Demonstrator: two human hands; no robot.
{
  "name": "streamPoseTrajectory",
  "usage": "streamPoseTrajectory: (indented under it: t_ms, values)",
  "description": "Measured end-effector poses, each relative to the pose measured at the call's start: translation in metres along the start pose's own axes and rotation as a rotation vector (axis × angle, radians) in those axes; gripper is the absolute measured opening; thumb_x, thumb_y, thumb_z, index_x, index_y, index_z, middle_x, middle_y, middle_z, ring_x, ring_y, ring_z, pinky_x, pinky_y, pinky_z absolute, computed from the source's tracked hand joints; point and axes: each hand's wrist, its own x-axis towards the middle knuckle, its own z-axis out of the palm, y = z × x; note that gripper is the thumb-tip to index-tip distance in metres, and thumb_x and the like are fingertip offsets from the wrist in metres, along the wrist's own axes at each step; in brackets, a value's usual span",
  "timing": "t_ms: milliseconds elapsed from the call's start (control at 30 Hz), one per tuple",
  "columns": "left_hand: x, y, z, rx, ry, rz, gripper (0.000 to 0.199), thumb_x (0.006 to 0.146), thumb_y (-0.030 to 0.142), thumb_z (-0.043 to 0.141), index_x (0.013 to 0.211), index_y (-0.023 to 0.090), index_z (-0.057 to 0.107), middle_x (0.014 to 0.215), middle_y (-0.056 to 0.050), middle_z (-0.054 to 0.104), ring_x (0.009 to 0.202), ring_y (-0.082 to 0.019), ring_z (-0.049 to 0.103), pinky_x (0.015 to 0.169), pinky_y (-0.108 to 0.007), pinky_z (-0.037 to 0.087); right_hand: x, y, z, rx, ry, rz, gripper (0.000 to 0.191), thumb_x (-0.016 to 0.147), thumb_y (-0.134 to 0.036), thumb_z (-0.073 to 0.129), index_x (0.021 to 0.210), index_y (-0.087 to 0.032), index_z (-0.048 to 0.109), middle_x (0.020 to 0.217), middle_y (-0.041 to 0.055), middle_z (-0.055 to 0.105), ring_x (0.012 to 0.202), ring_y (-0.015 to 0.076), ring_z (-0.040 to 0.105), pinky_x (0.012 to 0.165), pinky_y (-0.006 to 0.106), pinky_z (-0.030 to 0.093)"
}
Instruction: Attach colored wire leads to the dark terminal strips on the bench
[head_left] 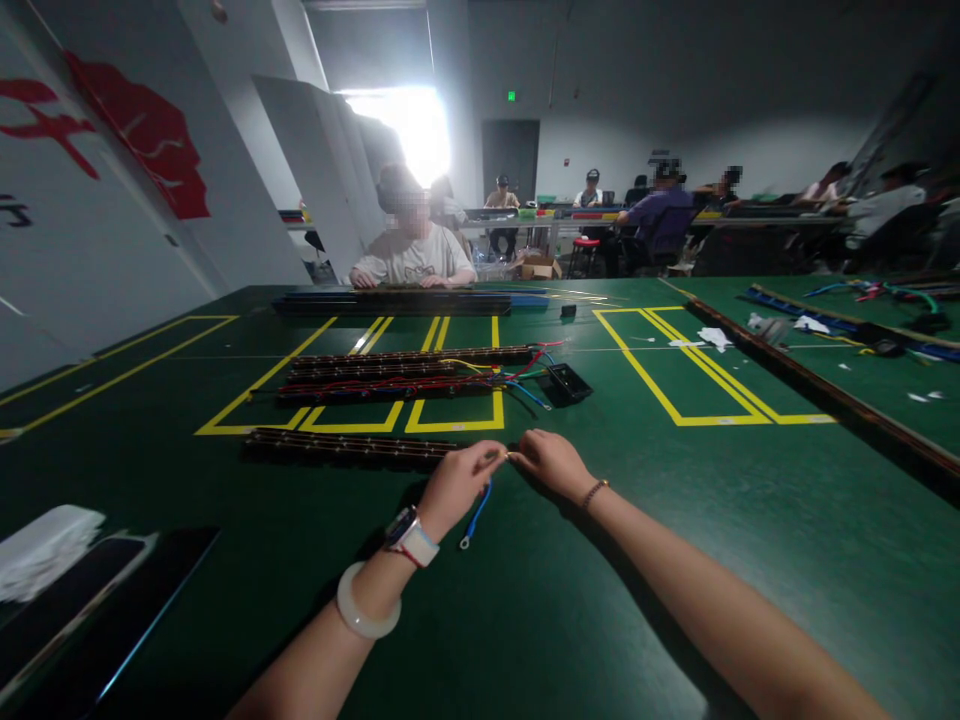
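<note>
At the right end of a dark strip assembly [352, 447], my left hand [461, 485] pinches a thin yellow wire [508, 456]. My right hand [553, 467] is closed on the same wire, its fingertips almost meeting those of the left. The fingers hide most of the wire. A blue cable [476, 515] with a metal ring terminal hangs out below my left hand and lies on the green table [525, 620]. Beyond my hands, a second group of dark strips [397, 388] carries red, yellow and blue wires, with a black box-shaped part [568, 384] at their right end.
Yellow tape [637, 370] marks rectangles on the tabletop. A long brown rail [810, 385] runs along the right, near scraps of white paper [714, 338]. White tissues [52, 540] and a dark panel [142, 600] lie at left. Across the table sits a person [420, 250] behind black strips [390, 303].
</note>
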Motion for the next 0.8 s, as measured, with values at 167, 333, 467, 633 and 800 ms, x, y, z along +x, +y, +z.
streamPoseTrajectory:
  t_ms: [167, 333, 467, 633, 800]
  values:
    - [0.000, 0.004, 0.013, 0.567, -0.121, 0.152, 0.027, 0.090, 0.027, 0.044, 0.112, 0.023, 0.058, 0.101, -0.006, 0.065, 0.091, -0.023, 0.062, 0.074, -0.033, 0.044, 0.000, 0.001, -0.001, 0.007, -0.014, 0.002, 0.026, 0.087, -0.041, 0.052, 0.086, -0.016, 0.057, 0.083, 0.0035, 0.055, 0.074, 0.0122, 0.048, 0.065, 0.024, 0.032]
    - [-0.009, 0.004, 0.018, 0.517, -0.002, -0.066, 0.030, 0.085, 0.034, 0.051, 0.108, 0.014, 0.050, 0.088, -0.014, 0.061, 0.078, -0.027, 0.062, 0.063, -0.030, 0.041, 0.002, -0.002, -0.007, 0.098, -0.011, 0.012, 0.028, 0.086, -0.042, 0.054, 0.086, -0.015, 0.059, 0.084, 0.0041, 0.053, 0.077, 0.0129, 0.048, 0.068, 0.024, 0.035]
    - [-0.016, 0.005, 0.018, 0.479, 0.027, -0.186, 0.027, 0.082, 0.040, 0.052, 0.089, 0.014, 0.052, 0.072, -0.014, 0.057, 0.069, -0.032, 0.059, 0.064, -0.035, 0.040, 0.002, -0.012, -0.012, 0.151, 0.003, -0.028, 0.035, 0.080, -0.050, 0.060, 0.092, -0.016, 0.060, 0.088, 0.0041, 0.055, 0.083, 0.0149, 0.047, 0.074, 0.026, 0.036]
    - [-0.017, 0.003, 0.020, 0.446, 0.016, -0.258, 0.019, 0.082, 0.033, 0.052, 0.075, 0.015, 0.052, 0.069, -0.012, 0.056, 0.064, -0.025, 0.057, 0.064, -0.032, 0.037, 0.001, -0.023, -0.009, 0.138, -0.052, -0.036, 0.045, 0.070, -0.051, 0.069, 0.095, -0.015, 0.059, 0.092, 0.0055, 0.057, 0.087, 0.0173, 0.047, 0.077, 0.028, 0.036]
    - [-0.013, -0.005, 0.017, 0.361, -0.030, -0.226, 0.025, 0.083, 0.034, 0.048, 0.067, 0.015, 0.052, 0.064, -0.008, 0.056, 0.060, -0.019, 0.054, 0.056, -0.026, 0.031, 0.002, -0.025, -0.008, 0.112, -0.180, 0.018, 0.026, 0.075, -0.035, 0.065, 0.090, -0.014, 0.063, 0.088, 0.0065, 0.060, 0.083, 0.0163, 0.051, 0.074, 0.025, 0.037]
